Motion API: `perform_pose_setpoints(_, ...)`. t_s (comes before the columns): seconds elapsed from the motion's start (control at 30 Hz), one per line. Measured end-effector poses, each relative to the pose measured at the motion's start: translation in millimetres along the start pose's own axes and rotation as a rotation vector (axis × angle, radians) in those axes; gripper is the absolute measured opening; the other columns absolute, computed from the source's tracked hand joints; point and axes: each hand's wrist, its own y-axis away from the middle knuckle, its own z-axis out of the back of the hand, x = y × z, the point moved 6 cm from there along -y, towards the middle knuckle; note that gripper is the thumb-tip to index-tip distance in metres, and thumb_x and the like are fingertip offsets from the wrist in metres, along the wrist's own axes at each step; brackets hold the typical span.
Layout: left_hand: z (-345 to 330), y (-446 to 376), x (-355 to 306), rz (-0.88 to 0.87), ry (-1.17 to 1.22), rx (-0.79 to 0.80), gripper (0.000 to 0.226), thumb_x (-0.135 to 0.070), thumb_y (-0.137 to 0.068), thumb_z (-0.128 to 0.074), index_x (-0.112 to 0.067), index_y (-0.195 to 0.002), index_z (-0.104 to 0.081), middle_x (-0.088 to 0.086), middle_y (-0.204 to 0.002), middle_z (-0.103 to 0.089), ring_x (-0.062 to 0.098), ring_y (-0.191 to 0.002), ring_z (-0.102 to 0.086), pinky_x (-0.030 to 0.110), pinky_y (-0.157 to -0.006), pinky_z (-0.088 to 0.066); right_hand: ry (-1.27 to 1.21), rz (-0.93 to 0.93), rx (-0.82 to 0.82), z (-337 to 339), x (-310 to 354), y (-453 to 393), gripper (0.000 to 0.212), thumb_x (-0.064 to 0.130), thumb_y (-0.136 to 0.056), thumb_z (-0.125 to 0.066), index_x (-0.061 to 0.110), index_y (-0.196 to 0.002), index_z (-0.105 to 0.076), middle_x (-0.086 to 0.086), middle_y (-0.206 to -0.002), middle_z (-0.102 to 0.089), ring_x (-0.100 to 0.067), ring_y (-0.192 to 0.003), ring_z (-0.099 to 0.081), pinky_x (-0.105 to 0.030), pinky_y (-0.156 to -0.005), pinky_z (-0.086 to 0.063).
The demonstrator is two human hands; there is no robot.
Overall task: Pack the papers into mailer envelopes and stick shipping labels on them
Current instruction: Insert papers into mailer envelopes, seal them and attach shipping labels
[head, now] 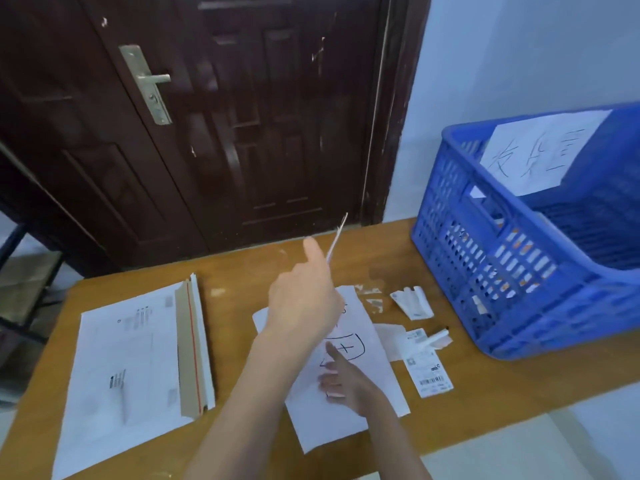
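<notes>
A: Where's the sheet of paper (346, 386) they're meant to pack?

B: Flat on the wooden table (242, 282), right under the right hand (341, 379). Its fingers are loosely spread and lie on the page, index fingertip beside the handwritten marks. The long axis of the page runs from near those fingers away toward the far edge of the table, tilted a little left.

A: And the left hand (304, 299)?

B: Lifted above the far end of the same page, pinching a thin white slip (336, 239) that sticks up past its fingertips, seen edge-on. I can't tell whether it's a label backing or a strip off something.

A: So where's the mailer envelope (138, 358) from the fingers?

B: Off to the left of both hands, well apart from the page, flap (192, 344) open with its red tear strip facing the paper. The left hand is the nearer one, though it's busy; the right would have to slide the sheet leftward, long edge first.

A: Labels?

B: A printed shipping label (429, 368) lies just right of the right hand's fingers, with crumpled label scraps (412, 301) beyond it, and the blue plastic crate (519, 254) further right
</notes>
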Motion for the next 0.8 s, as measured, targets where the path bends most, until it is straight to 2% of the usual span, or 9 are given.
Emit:
perform_pose_setpoints(0.07,24,11,11,-0.006,0.217,-0.004,0.028,-0.005,-0.088,-0.041,-0.019,-0.109,-0.029,0.003,-0.085,-0.059,0.026,-0.072,-0.058,0.036,-0.056,-0.043,-0.053,0.053,0.026,-6,-2,2,0.078,0.075,-0.078,-0.048,0.014,-0.126,-0.051,-0.006,-0.106,-0.062,-0.021,-0.091,-0.061,-0.032,-0.080,-0.052)
perform_pose_setpoints(0.13,41,22,28,0.026,0.451,0.015,0.024,-0.007,-0.092,-0.042,-0.023,-0.106,-0.030,0.002,-0.081,-0.060,0.019,-0.063,-0.060,0.028,-0.048,-0.045,-0.126,0.101,0.040,-11,0,15,0.076,0.073,-0.080,-0.049,0.014,-0.127,-0.053,-0.008,-0.119,-0.065,-0.026,-0.106,-0.064,-0.039,-0.093,-0.052)
perform_pose_setpoints(0.27,59,38,75,0.096,0.787,0.014,0.030,-0.008,-0.093,-0.047,-0.024,-0.117,-0.037,-0.002,-0.078,-0.063,0.014,-0.053,-0.060,0.026,-0.049,-0.045,-0.189,0.293,-0.128,1,8,57,0.047,0.054,-0.088,-0.055,0.019,-0.117,-0.063,-0.005,-0.108,-0.071,-0.022,-0.100,-0.067,-0.039,-0.084,-0.054)
perform_pose_setpoints(0.37,54,44,106,0.095,0.756,-0.015,0.026,-0.022,-0.092,-0.057,-0.030,-0.116,-0.048,-0.004,-0.090,-0.069,0.019,-0.071,-0.069,0.039,-0.062,-0.056,-0.199,0.442,-0.286,27,20,94,0.028,0.038,-0.089,-0.060,0.018,-0.109,-0.067,0.001,-0.102,-0.073,-0.016,-0.094,-0.067,-0.030,-0.074,-0.050)
perform_pose_setpoints(0.47,36,50,127,0.082,0.788,-0.048,0.021,-0.021,-0.091,-0.061,-0.031,-0.109,-0.057,-0.004,-0.097,-0.071,0.020,-0.080,-0.070,0.044,-0.069,-0.057,-0.213,0.485,-0.475,52,26,123,0.030,0.027,-0.083,-0.071,0.013,-0.108,-0.063,-0.002,-0.102,-0.072,-0.019,-0.092,-0.068,-0.035,-0.078,-0.054)
perform_pose_setpoints(0.53,19,54,133,0.123,0.818,-0.038,0.022,-0.019,-0.091,-0.062,-0.030,-0.110,-0.058,-0.002,-0.099,-0.071,0.019,-0.080,-0.070,0.039,-0.066,-0.056,-0.114,0.481,-0.679,68,27,139,0.035,0.029,-0.079,-0.075,0.016,-0.108,-0.059,0.000,-0.105,-0.069,-0.020,-0.094,-0.065,-0.040,-0.085,-0.053)
perform_pose_setpoints(0.6,-2,55,136,0.183,0.842,0.015,0.021,-0.020,-0.090,-0.064,-0.028,-0.109,-0.059,0.001,-0.098,-0.072,0.023,-0.079,-0.071,0.044,-0.069,-0.058,0.063,0.465,-0.865,80,29,159,0.046,0.036,-0.077,-0.075,0.015,-0.114,-0.057,0.000,-0.106,-0.066,-0.023,-0.098,-0.063,-0.041,-0.088,-0.051)
perform_pose_setpoints(0.7,-26,52,129,0.221,0.869,0.115,0.017,-0.018,-0.088,-0.066,-0.021,-0.104,-0.063,0.006,-0.094,-0.074,0.028,-0.076,-0.072,0.052,-0.072,-0.058,0.217,0.461,-1.048,96,30,194,0.053,0.042,-0.078,-0.072,0.014,-0.120,-0.054,-0.004,-0.109,-0.065,-0.025,-0.099,-0.061,-0.031,-0.076,-0.044)
perform_pose_setpoints(0.8,-35,50,95,0.171,0.923,0.185,0.018,-0.016,-0.088,-0.066,-0.018,-0.106,-0.064,0.006,-0.092,-0.074,0.028,-0.074,-0.072,0.045,-0.067,-0.059,0.267,0.469,-1.185,118,34,232,0.052,0.044,-0.079,-0.071,0.016,-0.120,-0.055,-0.004,-0.111,-0.065,-0.026,-0.101,-0.060,-0.031,-0.073,-0.042)
